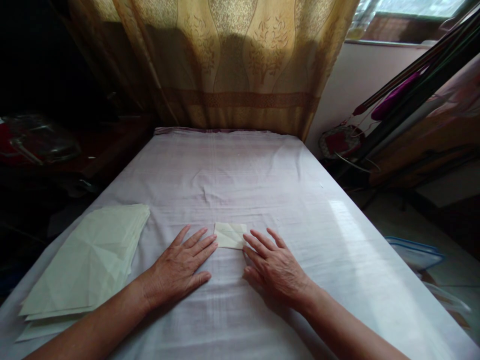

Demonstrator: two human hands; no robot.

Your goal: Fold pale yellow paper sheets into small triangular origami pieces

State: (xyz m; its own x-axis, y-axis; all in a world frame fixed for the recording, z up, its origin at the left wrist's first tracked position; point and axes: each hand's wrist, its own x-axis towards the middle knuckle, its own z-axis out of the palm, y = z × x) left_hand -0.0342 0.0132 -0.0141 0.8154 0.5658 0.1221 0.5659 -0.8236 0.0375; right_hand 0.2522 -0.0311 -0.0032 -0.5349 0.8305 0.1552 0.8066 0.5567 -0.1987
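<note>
Gold patterned curtain (225, 60) hung across the back, with a bit of window (420, 7) showing at top right and a pale cloth (240, 170) spread over the whole work surface, a bit wrinkled in the middle. Pretty dim off to the left, tbh, so not much can be made out over there. One small folded piece of paper (230, 235) is laid flat on the cloth, right between the two hands. Its left edge is touched by fingertips of the left hand (183, 262), which is held palm down, fingers spread. At the right edge it's met by the fingers of the right hand (272, 262), also spread and palm down. Nothing's gripped by either one. Over on the left, a stack of creased paper sheets (84, 260) is partly covered by the left forearm.
</note>
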